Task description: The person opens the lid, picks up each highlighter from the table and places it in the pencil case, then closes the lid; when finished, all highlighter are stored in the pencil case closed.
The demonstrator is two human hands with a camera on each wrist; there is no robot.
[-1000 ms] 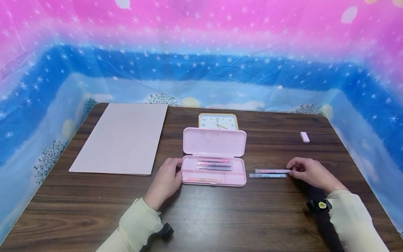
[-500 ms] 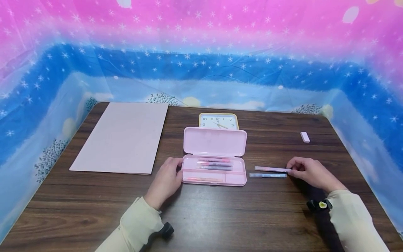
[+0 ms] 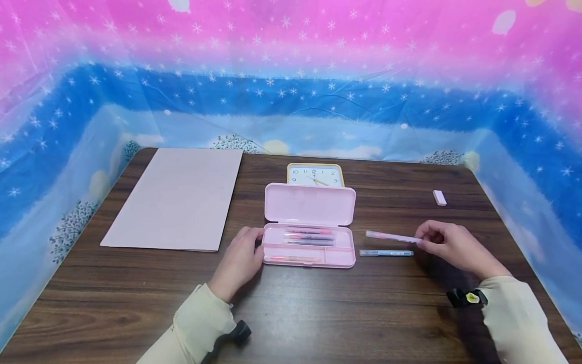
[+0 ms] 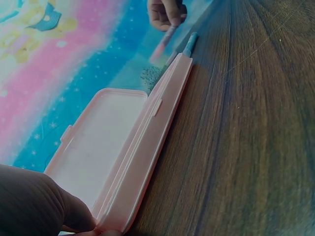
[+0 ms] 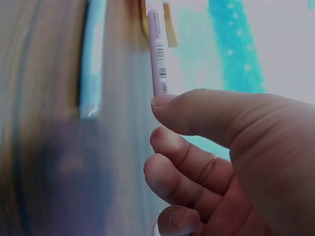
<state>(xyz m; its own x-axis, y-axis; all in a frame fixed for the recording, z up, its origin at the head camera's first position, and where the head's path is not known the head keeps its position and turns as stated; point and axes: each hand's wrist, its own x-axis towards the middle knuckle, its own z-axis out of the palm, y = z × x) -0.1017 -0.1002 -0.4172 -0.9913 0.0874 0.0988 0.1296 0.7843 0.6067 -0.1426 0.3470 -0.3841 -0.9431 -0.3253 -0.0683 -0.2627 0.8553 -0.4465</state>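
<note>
My right hand [image 3: 454, 247] pinches the end of a pale pink pen [image 3: 391, 236] between thumb and fingers; the pen is raised off the table. Beneath it, a light blue pen [image 3: 386, 253] lies on the tabletop. The pink pencil case [image 3: 310, 205] stands with its lid up, holding several pens [image 3: 313, 237] in its back compartment and an orange-pink pen [image 3: 293, 259] in the front one. At the case's left end, my left hand [image 3: 238, 263] grips the corner; the left wrist view shows the thumb [image 4: 76, 211] against it.
Behind the case's lid, a yellow-rimmed clock [image 3: 314, 174] is partly hidden. A large pale board [image 3: 177, 199] lies on the left of the wooden table [image 3: 318, 313]. A small white eraser [image 3: 439, 197] sits at the back right.
The right hand has lifted the pink pen from beside the blue pen, up and slightly away from it. The left hand has stayed at the pencil case.
</note>
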